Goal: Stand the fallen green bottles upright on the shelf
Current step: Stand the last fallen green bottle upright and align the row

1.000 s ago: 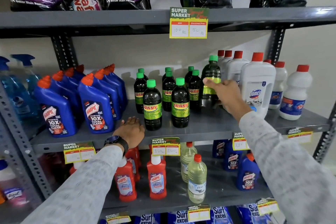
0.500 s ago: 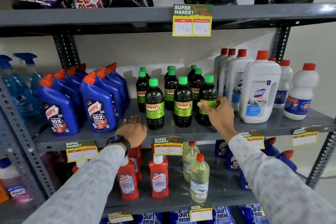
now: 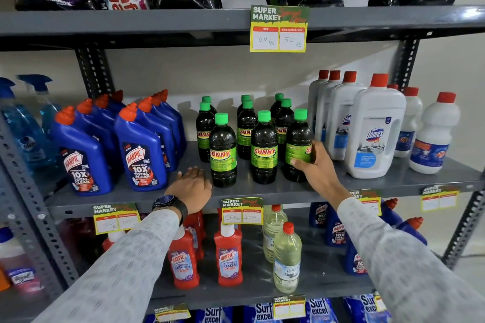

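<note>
A grey metal shelving rack [image 3: 162, 22] with perforated uprights [image 3: 94, 68] stands against a plain pale wall [image 3: 183, 73], evenly lit.

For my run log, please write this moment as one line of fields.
right hand: holds front-right green bottle, upright on shelf | left hand: flat on shelf, empty | fallen green bottles: none visible

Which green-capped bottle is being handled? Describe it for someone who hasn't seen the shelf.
On the grey metal middle shelf, find the cluster of dark green-capped SUNNY bottles between blue Harpic bottles and white Domex jugs. It is the front-row, rightmost bottle, the only one gripped by the right hand.
</note>
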The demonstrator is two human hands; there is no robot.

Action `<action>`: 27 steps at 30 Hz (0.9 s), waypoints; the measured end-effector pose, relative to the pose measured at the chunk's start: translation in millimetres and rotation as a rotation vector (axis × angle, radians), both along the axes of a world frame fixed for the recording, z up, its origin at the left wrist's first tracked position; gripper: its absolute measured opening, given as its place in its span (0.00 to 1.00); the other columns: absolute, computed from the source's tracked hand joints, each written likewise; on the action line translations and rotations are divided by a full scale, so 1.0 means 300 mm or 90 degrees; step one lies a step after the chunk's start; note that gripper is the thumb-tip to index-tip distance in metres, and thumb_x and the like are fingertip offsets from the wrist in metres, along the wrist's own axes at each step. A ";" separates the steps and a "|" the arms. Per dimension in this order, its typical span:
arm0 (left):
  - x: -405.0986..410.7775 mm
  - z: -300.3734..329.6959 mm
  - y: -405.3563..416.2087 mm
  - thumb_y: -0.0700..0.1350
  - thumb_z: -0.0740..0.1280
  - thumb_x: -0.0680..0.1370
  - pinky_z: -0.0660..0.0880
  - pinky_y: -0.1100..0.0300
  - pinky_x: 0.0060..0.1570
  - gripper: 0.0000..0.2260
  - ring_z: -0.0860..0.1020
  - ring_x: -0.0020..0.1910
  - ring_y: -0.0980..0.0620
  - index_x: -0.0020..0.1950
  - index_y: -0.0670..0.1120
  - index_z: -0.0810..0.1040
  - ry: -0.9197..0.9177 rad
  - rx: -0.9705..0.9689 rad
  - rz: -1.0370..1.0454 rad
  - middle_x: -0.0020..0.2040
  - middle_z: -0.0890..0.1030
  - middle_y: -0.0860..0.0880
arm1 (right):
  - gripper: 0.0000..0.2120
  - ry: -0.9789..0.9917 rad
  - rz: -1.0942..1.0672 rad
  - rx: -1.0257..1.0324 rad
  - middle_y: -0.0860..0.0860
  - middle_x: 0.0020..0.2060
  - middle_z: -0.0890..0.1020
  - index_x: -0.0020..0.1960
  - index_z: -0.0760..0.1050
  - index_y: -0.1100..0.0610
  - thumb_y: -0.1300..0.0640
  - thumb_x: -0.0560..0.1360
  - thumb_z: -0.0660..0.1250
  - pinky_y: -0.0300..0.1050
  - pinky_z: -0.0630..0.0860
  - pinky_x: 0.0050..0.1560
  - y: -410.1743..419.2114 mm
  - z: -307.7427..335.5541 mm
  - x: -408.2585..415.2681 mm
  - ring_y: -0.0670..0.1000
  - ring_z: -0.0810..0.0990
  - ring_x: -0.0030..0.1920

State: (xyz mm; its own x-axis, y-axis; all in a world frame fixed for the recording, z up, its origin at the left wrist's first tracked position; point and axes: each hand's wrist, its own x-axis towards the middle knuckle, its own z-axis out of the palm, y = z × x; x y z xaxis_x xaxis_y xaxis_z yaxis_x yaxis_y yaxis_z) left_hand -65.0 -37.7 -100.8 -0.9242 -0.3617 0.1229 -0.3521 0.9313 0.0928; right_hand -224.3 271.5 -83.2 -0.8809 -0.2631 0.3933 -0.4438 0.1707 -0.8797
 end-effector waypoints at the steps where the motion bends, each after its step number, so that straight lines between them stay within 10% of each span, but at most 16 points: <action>1: 0.000 0.000 0.000 0.53 0.45 0.84 0.49 0.46 0.80 0.28 0.53 0.82 0.46 0.82 0.42 0.55 0.001 0.002 0.000 0.83 0.56 0.43 | 0.34 0.014 -0.026 0.001 0.49 0.59 0.81 0.71 0.68 0.54 0.58 0.72 0.81 0.46 0.77 0.61 -0.007 -0.002 0.008 0.50 0.81 0.58; 4: 0.002 0.000 0.001 0.53 0.45 0.83 0.49 0.46 0.80 0.28 0.53 0.82 0.46 0.82 0.42 0.55 0.002 0.003 0.001 0.83 0.56 0.43 | 0.38 0.057 -0.074 -0.010 0.47 0.57 0.80 0.65 0.65 0.49 0.52 0.65 0.85 0.35 0.73 0.51 -0.026 -0.006 0.032 0.44 0.80 0.52; 14: 0.004 0.006 0.007 0.52 0.45 0.84 0.48 0.46 0.80 0.28 0.53 0.82 0.46 0.82 0.42 0.54 -0.008 -0.003 0.002 0.83 0.55 0.42 | 0.36 0.070 -0.030 0.005 0.49 0.64 0.80 0.76 0.66 0.53 0.55 0.73 0.79 0.48 0.74 0.66 -0.002 -0.031 0.012 0.49 0.79 0.62; 21: 0.006 0.011 0.012 0.52 0.45 0.84 0.49 0.46 0.80 0.28 0.53 0.82 0.46 0.82 0.41 0.54 -0.009 -0.003 0.001 0.83 0.55 0.42 | 0.42 0.072 -0.116 -0.021 0.50 0.63 0.78 0.71 0.65 0.53 0.50 0.65 0.85 0.30 0.70 0.51 -0.019 -0.026 0.028 0.49 0.79 0.59; 27: 0.014 0.016 0.014 0.50 0.46 0.83 0.50 0.45 0.80 0.27 0.53 0.82 0.44 0.81 0.40 0.54 -0.026 -0.028 0.001 0.83 0.55 0.41 | 0.43 0.082 -0.118 -0.019 0.51 0.65 0.77 0.73 0.65 0.53 0.48 0.66 0.85 0.51 0.78 0.64 -0.009 -0.030 0.042 0.51 0.79 0.63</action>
State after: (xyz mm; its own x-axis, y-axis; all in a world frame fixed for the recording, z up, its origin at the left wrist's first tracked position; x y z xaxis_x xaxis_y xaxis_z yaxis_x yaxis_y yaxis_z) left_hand -60.8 -33.7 -96.1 -0.9285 -0.3576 0.1005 -0.3557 0.9339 0.0367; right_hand -211.6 268.7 -92.1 -0.8552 -0.0886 0.5107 -0.5162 0.2345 -0.8238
